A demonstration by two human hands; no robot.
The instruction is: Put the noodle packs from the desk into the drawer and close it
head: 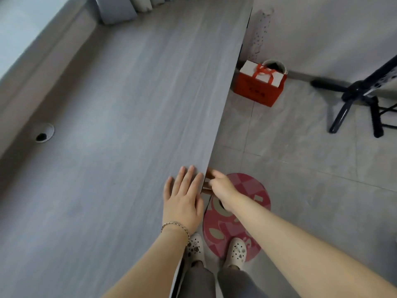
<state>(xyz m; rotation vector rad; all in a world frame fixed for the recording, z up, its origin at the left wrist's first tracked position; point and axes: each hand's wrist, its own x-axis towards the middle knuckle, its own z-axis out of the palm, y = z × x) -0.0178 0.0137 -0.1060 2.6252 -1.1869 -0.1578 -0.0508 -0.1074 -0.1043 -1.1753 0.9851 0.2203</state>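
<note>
The tabletop [111,130] is seen bare across its width, with only a cable hole [44,132] set near the far left edge; the front edge is occupied by the left hand [182,196], laid flat; just below that edge, the gap is filled by the right hand [221,186]; the floor beside is taken by a pink mat [240,211], a red bag [258,87] and a black stand [361,97].

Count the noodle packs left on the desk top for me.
0. The desk surface shows none; only the left hand rests flat on it. The right hand is under the desk edge, where anything would be hidden.
</note>
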